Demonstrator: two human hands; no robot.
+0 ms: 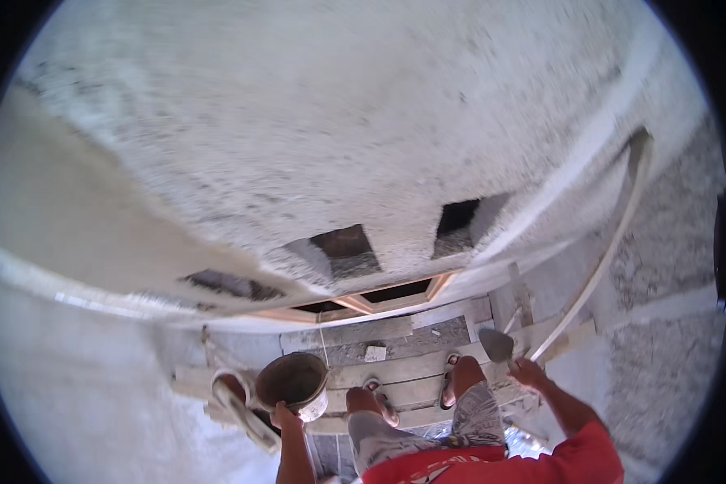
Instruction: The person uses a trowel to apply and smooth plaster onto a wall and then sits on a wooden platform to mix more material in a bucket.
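Note:
My left hand [286, 416] is closed on the near rim of a bucket [315, 406]. The bucket is white outside, and its inside is dark and grey-brown; how much is in it I cannot tell. My right hand [526, 373] grips the handle of a trowel [497, 345], whose grey leaf-shaped blade points forward and left, apart from the bucket. Ahead of both hands rises a rough plastered wall [363, 137], with a smoother, darker patch [89, 194] at the left.
I stand on scaffold planks [411, 393] in sandals. Square holes [343, 246] and an orange-brown window frame [351, 303] are low in the wall. A long pale pole [597, 274] slants up at the right. Another container [234, 395] stands left of the bucket.

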